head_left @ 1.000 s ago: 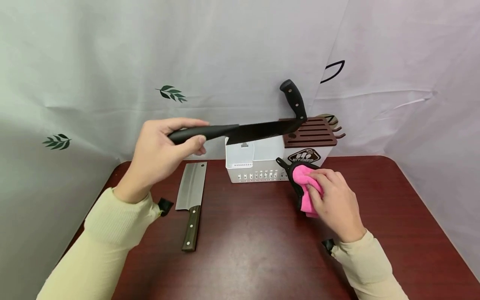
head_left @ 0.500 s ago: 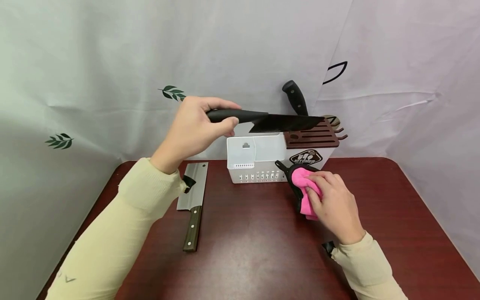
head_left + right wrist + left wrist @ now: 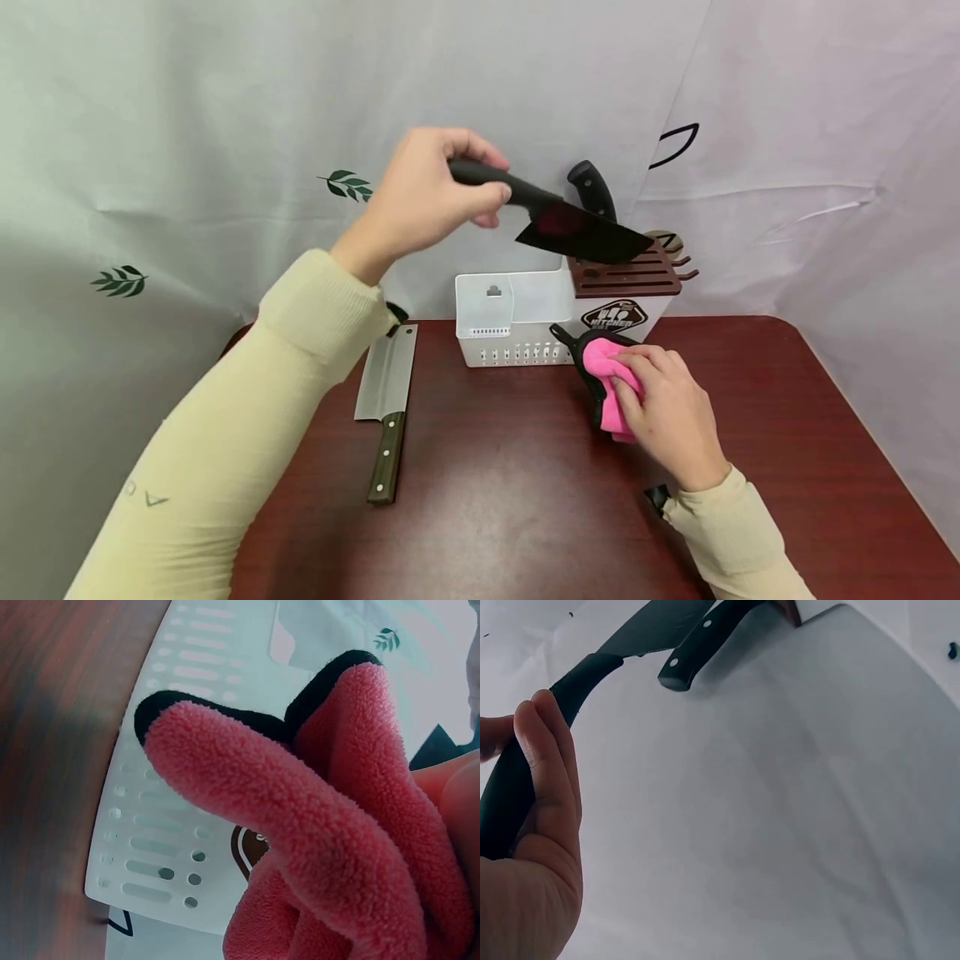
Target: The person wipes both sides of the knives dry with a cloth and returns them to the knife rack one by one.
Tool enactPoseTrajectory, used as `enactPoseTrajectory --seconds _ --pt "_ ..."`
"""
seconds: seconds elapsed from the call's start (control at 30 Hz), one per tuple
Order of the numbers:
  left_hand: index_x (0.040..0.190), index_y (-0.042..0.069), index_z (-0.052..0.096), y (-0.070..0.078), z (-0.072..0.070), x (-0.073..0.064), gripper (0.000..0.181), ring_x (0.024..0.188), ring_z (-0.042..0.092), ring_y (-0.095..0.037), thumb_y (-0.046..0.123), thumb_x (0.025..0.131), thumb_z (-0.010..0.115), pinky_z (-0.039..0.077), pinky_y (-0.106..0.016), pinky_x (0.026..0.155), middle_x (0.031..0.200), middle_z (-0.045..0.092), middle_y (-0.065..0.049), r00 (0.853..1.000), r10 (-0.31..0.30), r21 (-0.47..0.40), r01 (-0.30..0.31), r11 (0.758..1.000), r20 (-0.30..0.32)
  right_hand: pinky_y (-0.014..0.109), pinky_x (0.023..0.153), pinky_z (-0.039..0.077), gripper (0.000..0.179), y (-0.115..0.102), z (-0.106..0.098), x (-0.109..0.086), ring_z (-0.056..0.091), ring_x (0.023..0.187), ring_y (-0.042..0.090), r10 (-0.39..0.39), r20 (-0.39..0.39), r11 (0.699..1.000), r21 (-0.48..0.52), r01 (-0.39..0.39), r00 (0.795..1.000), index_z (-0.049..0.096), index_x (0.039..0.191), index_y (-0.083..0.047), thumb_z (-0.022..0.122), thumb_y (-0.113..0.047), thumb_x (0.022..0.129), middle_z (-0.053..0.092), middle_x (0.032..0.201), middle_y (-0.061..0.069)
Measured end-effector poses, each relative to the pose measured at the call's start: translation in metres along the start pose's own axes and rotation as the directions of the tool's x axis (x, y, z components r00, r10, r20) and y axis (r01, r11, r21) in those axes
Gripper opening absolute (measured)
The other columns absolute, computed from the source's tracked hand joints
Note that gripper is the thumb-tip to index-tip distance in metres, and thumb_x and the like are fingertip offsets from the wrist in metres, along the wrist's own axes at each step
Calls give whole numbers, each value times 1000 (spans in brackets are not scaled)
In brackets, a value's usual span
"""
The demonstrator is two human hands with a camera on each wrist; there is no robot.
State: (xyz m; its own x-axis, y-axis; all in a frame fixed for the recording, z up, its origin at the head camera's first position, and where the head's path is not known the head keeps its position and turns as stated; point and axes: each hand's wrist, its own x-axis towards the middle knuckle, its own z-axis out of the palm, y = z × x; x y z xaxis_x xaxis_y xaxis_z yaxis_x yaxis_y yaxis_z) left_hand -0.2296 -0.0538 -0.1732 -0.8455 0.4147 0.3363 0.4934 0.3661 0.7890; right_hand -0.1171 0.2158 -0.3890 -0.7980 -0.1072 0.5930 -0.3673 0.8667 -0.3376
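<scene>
My left hand grips the black handle of a kitchen knife, seen also as a dark blade in the left wrist view. The blade slants down to the right, its tip overlapping the brown slotted top of a white knife holder in the head view. Behind it, another black-handled knife stands in the slots. With its thumb and fingers my right hand pinches a fluffy pink cloth with black edging, in front of the holder. The cloth fills much of the right wrist view.
A cleaver with a wooden handle lies on the dark red table, left of centre. Hooks stick out from the holder's right side. White curtain-like sheeting hangs close behind the table.
My left hand has moved up and to the right with the knife, whose blade has turned from near level to pointing down toward the slotted top. The right hand and cloth stay nearly still.
</scene>
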Motion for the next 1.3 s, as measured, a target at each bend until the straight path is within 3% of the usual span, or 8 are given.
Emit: enactPoseTrajectory --seconds 0.27,0.57,0.8,1.0,1.3 --pt "109 3 63 29 8 36 25 75 73 -21 8 88 75 57 -29 74 101 68 -11 1000 5 43 -7 999 31 54 66 54 17 1 1 1 58 96 29 -13 -2 1000 -3 13 1000 74 103 -4 71 -9 87 68 109 8" --pt "123 6 52 42 39 65 39 81 72 -20 6 90 73 56 -23 75 119 57 -7 1000 3 46 -4 999 30 52 67 54 17 -2 2 0 58 96 28 -26 15 1000 -1 26 1000 74 103 -4 72 -9 87 68 109 8" --pt "135 11 46 43 62 76 40 82 70 -17 7 98 62 53 -21 77 119 59 -6 995 53 116 -62 991 82 53 67 55 17 -2 2 -2 58 96 29 -32 17 999 0 32 999 74 102 -4 72 -9 86 68 109 8" --pt "139 16 43 48 78 85 42 87 69 -18 8 101 58 52 -19 79 125 58 -6 992 22 108 -35 993 122 53 68 55 17 -2 4 -2 58 96 28 -39 19 999 7 39 999 74 102 -4 73 -9 86 68 108 8" --pt "143 19 37 50 103 93 41 89 67 -17 12 105 49 49 -19 80 126 58 -7 978 18 218 -65 974 209 52 67 55 18 -2 5 -5 57 95 27 -38 36 999 1 38 999 74 103 -5 73 -9 86 67 108 7"
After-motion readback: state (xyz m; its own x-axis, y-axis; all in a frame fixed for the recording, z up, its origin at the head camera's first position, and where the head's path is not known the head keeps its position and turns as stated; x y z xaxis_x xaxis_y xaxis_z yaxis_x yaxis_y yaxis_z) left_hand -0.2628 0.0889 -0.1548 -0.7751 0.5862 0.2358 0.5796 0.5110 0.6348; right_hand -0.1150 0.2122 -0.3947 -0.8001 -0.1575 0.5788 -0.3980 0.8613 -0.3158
